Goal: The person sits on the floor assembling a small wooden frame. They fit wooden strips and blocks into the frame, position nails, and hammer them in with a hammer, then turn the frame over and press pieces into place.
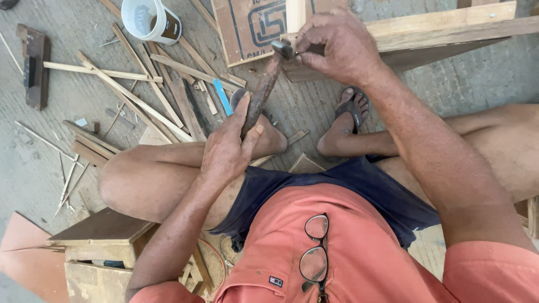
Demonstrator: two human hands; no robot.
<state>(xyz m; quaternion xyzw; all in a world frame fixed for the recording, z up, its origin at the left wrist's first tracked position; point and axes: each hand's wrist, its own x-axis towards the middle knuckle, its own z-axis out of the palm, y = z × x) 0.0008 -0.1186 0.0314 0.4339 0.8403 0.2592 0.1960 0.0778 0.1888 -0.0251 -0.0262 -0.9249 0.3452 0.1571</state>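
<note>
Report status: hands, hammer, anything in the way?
Left hand grips hammer handle. Right hand pinches at wooden frame by hammer head. Wood strips lie left, apart.

bright even daylight, soft short shadows, sharp focus throughout, slight wide-angle stretch at edges

Showing rusty brown along the hammer handle [260,95], with dark grey metal on its head. Glowing pale yellow on the wooden frame [432,25] and on the thin strips [135,95]. Appearing white outside and dark brown on one side of the cup [150,20]. Wearing a salmon-orange shirt [359,252] with a small dark label, and navy shorts [342,191]. Hanging black-rimmed glasses [314,247] over the orange. Lying bright blue among the scraps, one small piece [223,96]. Spreading plain grey over the floor [33,163], reddish-brown on the board [25,247] at the corner. Carrying dark printed lines on the tan cardboard [247,25].
</note>
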